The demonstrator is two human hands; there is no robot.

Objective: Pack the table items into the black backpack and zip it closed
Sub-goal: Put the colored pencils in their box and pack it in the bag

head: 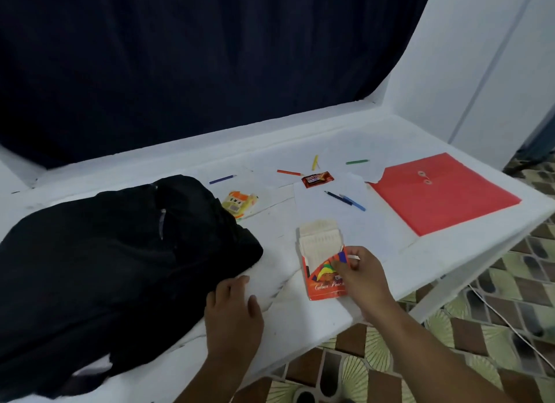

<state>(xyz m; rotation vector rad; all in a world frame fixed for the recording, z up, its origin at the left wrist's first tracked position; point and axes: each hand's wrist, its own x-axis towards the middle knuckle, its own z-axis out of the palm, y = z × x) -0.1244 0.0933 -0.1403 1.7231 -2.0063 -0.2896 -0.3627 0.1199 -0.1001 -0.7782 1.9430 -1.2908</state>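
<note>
Black backpack under flat left hand; right hand pinches pencil box (flap open).

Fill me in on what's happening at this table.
A person is packing up at a white table. The right hand holds an open colour pencil box by its side, its flap up. The left hand rests against the black backpack, which lies slumped on the table. Nothing looks packed yet: loose pencils lie scattered, with a chocolate bar, a yellow snack packet, sheets of paper and a red envelope folder.
</note>
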